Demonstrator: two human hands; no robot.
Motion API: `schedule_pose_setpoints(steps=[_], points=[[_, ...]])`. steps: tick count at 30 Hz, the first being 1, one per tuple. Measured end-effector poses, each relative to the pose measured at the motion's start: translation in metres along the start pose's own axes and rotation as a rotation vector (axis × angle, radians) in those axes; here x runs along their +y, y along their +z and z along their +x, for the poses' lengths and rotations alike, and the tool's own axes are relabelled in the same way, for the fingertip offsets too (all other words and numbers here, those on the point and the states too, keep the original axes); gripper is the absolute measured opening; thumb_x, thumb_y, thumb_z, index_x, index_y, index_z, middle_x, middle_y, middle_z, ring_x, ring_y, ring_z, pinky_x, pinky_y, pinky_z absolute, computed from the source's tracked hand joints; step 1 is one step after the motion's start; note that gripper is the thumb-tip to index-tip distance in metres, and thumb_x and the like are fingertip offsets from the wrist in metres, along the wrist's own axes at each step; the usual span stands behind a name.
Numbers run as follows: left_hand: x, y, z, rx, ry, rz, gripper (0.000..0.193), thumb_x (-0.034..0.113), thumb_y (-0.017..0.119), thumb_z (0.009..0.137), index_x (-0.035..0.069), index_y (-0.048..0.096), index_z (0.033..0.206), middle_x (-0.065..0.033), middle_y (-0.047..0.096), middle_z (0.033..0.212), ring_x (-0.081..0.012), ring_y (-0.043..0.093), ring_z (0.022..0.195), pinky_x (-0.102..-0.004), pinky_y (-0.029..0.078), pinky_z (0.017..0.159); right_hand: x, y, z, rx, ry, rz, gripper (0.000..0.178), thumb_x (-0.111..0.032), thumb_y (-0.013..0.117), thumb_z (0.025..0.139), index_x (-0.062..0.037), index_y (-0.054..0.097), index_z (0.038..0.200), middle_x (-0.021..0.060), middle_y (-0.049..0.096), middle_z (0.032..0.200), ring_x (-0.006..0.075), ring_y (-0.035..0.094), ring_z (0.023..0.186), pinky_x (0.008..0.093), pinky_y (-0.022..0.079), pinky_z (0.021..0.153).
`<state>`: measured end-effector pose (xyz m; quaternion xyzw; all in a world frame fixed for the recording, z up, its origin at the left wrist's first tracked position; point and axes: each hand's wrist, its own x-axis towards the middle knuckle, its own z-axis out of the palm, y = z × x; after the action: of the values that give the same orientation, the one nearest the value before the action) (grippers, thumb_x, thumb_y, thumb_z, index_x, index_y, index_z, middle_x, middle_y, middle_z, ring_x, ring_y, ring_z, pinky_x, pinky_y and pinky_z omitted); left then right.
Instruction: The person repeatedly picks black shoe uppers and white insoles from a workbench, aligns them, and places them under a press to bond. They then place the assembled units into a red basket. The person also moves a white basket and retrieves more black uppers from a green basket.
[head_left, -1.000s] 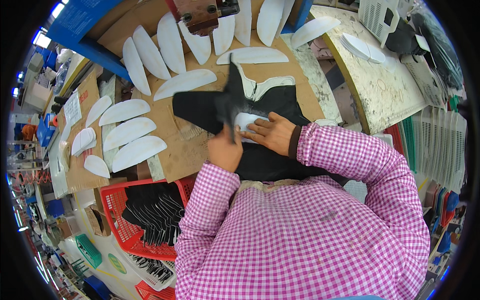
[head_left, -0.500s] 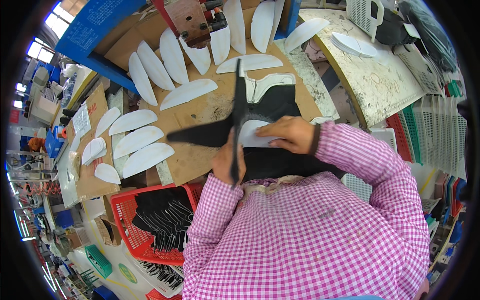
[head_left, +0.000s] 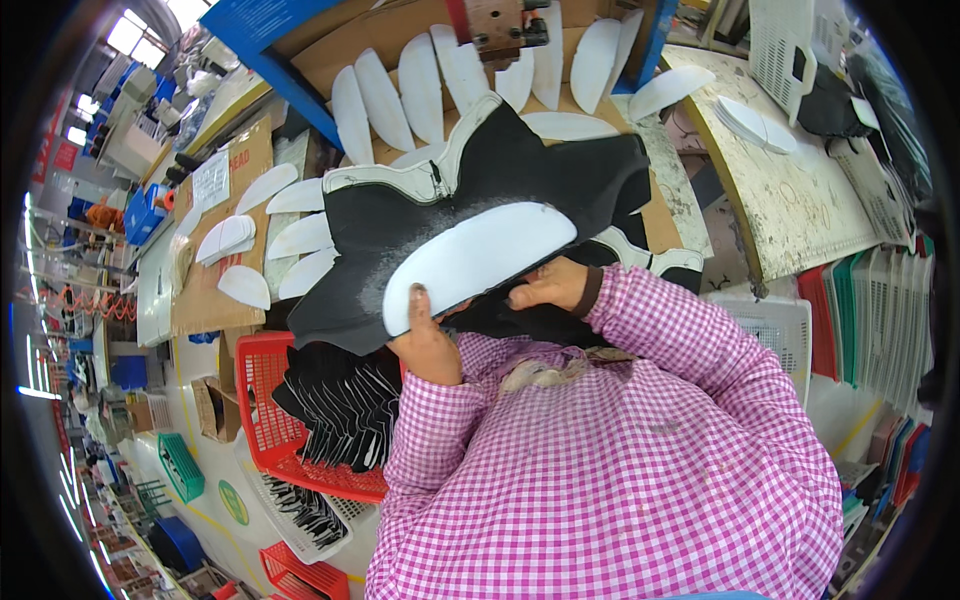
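Observation:
A flat black shoe upper [head_left: 370, 225] with white-lined collar edges is held up before me, its surface facing me. A white half-moon stiffener [head_left: 480, 255] lies along its lower middle, over a pale, whitish patch. My left hand [head_left: 428, 345] grips the lower edge at the left, thumb pressed on the stiffener's left end and fingers behind. At the right part of the same edge, my right hand [head_left: 555, 287] pinches the upper, its fingertips partly hidden. More black pieces with white edging [head_left: 680, 265] lie under and behind it.
Several white half-moon pieces [head_left: 420, 90] lean inside a blue-framed box [head_left: 270, 30], beneath a metal machine head [head_left: 503, 25]. Others lie on cardboard [head_left: 235, 170] at left. A red basket [head_left: 262, 410] of black uppers stands lower left. A worn side table [head_left: 800, 190] is at right.
The upper has turned from standing edge-on to spread out facing me, with the stiffener lying on it. My right hand has moved from the stiffener's face to the upper's lower edge.

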<state>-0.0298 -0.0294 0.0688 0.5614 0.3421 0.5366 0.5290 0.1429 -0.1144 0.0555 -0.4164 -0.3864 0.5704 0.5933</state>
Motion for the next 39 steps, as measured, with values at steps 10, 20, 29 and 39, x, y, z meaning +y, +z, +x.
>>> schedule_pose_setpoints(steps=[10,20,29,39], points=[[0.000,-0.047,-0.003,-0.547,-0.441,-0.014,0.041,0.025,0.059,0.091,-0.006,0.049,0.116,-0.0148,0.062,0.098,-0.0175,0.060,0.077,-0.0260,0.047,0.066,-0.023,0.016,0.025,0.395,-0.054,0.548,0.034,-0.004,0.066,0.083,-0.0011,0.055,0.115,0.0113,0.065,0.106,0.0229,0.064,0.097,0.0356,0.054,0.081],[-0.040,-0.020,-0.003,-0.311,0.502,0.703,0.026,-0.003,0.056,0.088,-0.004,0.057,0.115,-0.0147,0.061,0.112,-0.0238,0.062,0.096,-0.0320,0.052,0.083,-0.009,0.036,0.020,0.445,-0.122,-0.065,0.043,-0.018,0.071,0.082,-0.0017,0.054,0.117,0.0092,0.063,0.103,0.0206,0.061,0.096,0.0324,0.053,0.076],[-0.019,-0.018,-0.009,-0.193,0.014,0.460,0.027,0.009,0.052,0.092,-0.009,0.057,0.113,-0.0208,0.061,0.112,-0.0297,0.061,0.100,-0.0374,0.046,0.091,-0.006,0.025,0.029,0.529,-0.131,-0.092,0.041,-0.019,0.068,0.084,0.0009,0.054,0.116,0.0119,0.063,0.104,0.0225,0.063,0.093,0.0328,0.053,0.075],[-0.041,-0.026,0.000,-0.233,0.387,1.025,0.037,0.018,0.052,0.094,-0.009,0.052,0.118,-0.0246,0.058,0.114,-0.0343,0.057,0.104,-0.0416,0.043,0.092,-0.013,0.041,0.053,0.217,-0.440,-0.843,0.058,0.001,0.057,0.081,-0.0034,0.040,0.136,0.0193,0.054,0.126,0.0344,0.059,0.108,0.0313,0.052,0.083]])
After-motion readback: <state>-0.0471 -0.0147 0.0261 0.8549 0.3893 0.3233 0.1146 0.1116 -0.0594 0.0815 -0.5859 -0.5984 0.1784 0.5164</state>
